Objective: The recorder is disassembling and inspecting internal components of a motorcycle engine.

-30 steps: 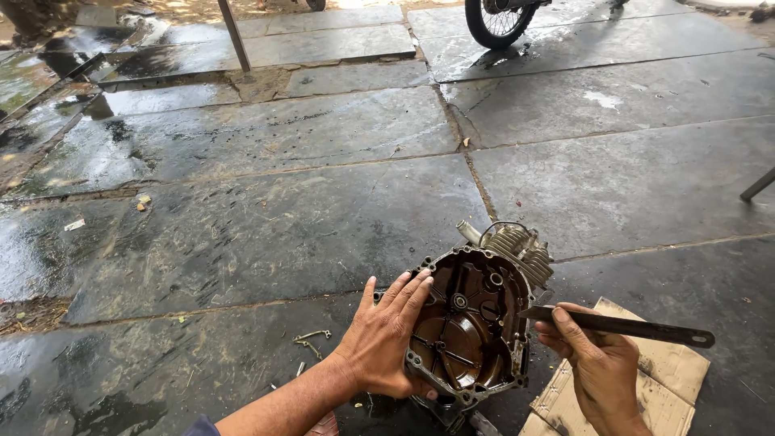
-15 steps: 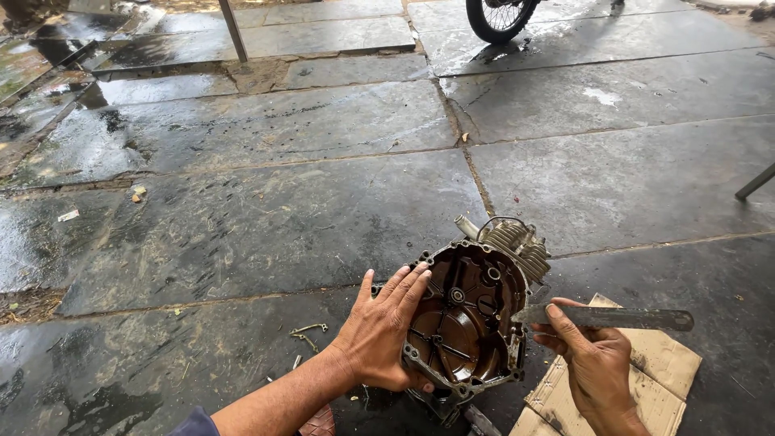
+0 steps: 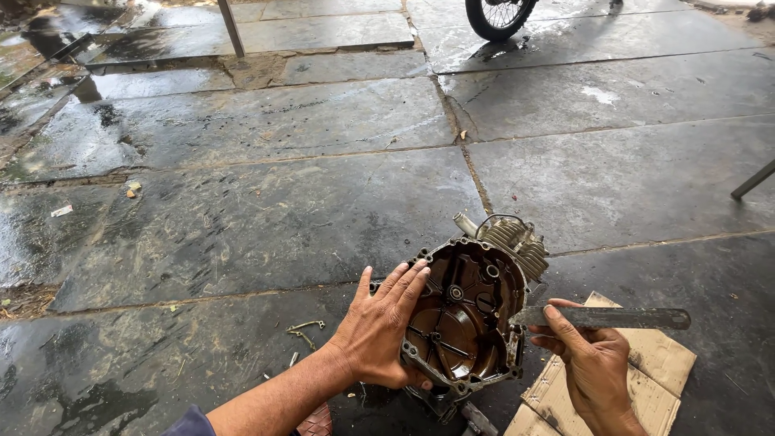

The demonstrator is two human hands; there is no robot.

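Observation:
An oily metal engine cover [image 3: 464, 319] stands on edge on the stone floor, its brown inner side facing me, with a finned engine part [image 3: 517, 241] behind it. My left hand [image 3: 379, 327] lies flat against the cover's left rim, fingers together, steadying it. In my right hand [image 3: 589, 363] I hold a flat, dark metal bar [image 3: 613, 317], which lies level with its left tip against the cover's right rim.
Pieces of cardboard [image 3: 638, 379] lie under my right hand. Small bent metal bits [image 3: 305, 329] rest on the wet slabs to the left. A motorcycle wheel [image 3: 500, 16] stands at the far edge, and a metal leg [image 3: 752, 179] slants in at the right.
The view has shifted slightly. The right hand has drawn the bar a little left, toward the cover's rim. The left hand stays on the cover.

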